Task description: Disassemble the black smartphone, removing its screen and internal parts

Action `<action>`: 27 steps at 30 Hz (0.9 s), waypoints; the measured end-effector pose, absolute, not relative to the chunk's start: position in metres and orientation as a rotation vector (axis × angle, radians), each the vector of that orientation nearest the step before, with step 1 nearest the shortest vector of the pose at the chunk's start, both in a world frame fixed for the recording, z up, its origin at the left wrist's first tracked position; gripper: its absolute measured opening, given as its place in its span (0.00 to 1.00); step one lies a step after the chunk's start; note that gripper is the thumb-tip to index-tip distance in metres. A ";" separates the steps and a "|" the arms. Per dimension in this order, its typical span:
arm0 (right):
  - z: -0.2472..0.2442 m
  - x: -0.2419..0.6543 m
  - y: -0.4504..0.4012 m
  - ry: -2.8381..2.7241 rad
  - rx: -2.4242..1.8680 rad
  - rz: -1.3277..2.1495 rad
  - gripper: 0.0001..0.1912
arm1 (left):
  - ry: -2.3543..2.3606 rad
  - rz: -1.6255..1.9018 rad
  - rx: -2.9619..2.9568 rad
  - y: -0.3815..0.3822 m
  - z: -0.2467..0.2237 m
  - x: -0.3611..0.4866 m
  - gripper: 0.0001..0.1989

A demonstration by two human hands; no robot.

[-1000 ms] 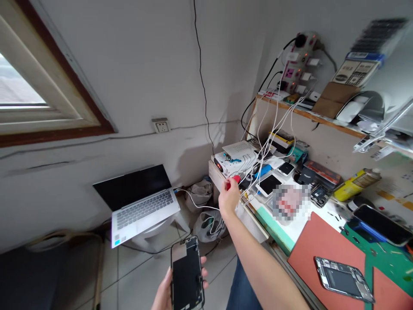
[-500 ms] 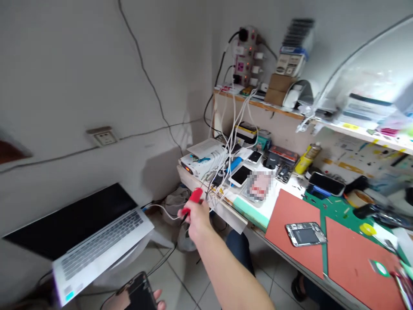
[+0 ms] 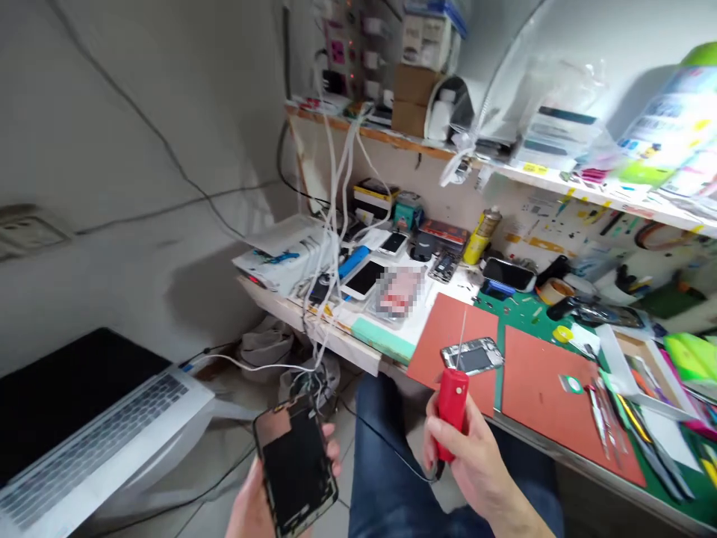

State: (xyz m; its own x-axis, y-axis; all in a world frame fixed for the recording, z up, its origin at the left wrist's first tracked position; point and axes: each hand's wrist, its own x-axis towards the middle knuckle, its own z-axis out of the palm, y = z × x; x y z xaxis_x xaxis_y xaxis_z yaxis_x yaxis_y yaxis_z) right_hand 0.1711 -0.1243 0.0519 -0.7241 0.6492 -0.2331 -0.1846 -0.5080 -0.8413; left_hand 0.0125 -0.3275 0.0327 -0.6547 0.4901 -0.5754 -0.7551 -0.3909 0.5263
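Note:
My right hand (image 3: 467, 452) is wrapped round a red handheld tool (image 3: 452, 411) with a thin metal tip pointing up and a black cord at its lower end. Lower left of centre, my left hand (image 3: 258, 493) holds a dark phone screen panel (image 3: 296, 467), its inner side facing up and fingers along its right edge. Beyond the red tool, an opened phone (image 3: 473, 356) lies on the orange mat (image 3: 552, 396) at the bench's front.
An open laptop (image 3: 112, 448) stands at the left. White cables (image 3: 339, 187) hang from the shelf (image 3: 386, 138) past the bench's left part. Tweezers (image 3: 599, 418) and an open white box (image 3: 644, 366) lie at the right. A spray can (image 3: 482, 235) stands behind.
My right hand has come back from the bench's left corner with the red tool, which now points up. My left hand and the screen panel show more fully. The view has swung right.

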 end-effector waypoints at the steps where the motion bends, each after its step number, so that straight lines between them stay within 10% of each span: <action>1: 0.048 0.185 -0.119 -1.148 -0.724 2.234 0.31 | 1.006 2.044 -0.381 -0.305 0.039 0.019 0.23; 19: -0.034 0.256 -0.095 -1.444 -0.745 2.300 0.20 | 0.935 1.915 -0.007 -0.238 0.043 0.078 0.31; 27: -0.034 0.232 -0.073 -2.503 -0.500 1.512 0.16 | 0.965 1.812 -0.043 -0.299 0.034 0.068 0.35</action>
State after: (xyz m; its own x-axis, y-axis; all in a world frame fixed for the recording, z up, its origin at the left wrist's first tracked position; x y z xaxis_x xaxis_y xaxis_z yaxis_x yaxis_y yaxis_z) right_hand 0.2320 -0.0730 -0.0339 -0.9283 0.3710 -0.0238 0.1935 0.4277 -0.8829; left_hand 0.0683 -0.2987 0.0338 -0.4637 0.7671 -0.4434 -0.7961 -0.1411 0.5886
